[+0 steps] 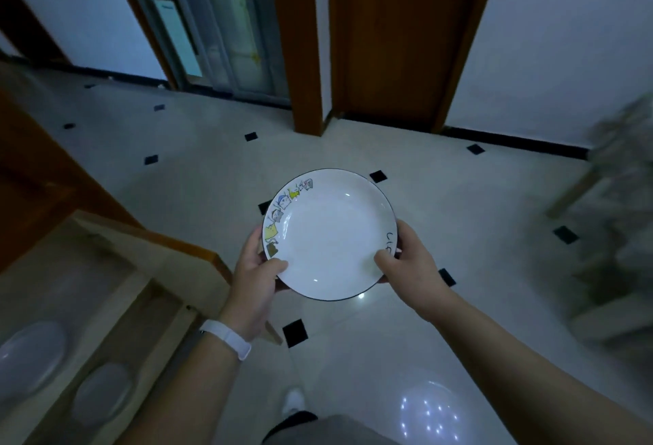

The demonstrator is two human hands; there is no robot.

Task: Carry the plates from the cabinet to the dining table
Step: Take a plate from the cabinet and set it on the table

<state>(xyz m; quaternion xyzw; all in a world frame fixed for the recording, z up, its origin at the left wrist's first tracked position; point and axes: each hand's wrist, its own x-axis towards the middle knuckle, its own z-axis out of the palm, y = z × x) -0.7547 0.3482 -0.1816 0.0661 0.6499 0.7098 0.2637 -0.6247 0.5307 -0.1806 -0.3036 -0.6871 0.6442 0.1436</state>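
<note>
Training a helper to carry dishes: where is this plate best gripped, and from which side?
At opposite rim edges, from left and right. The decorated plate is wide, shallow and face-up; thumbs over the rim, fingers beneath, as the left hand and right hand show.
</note>
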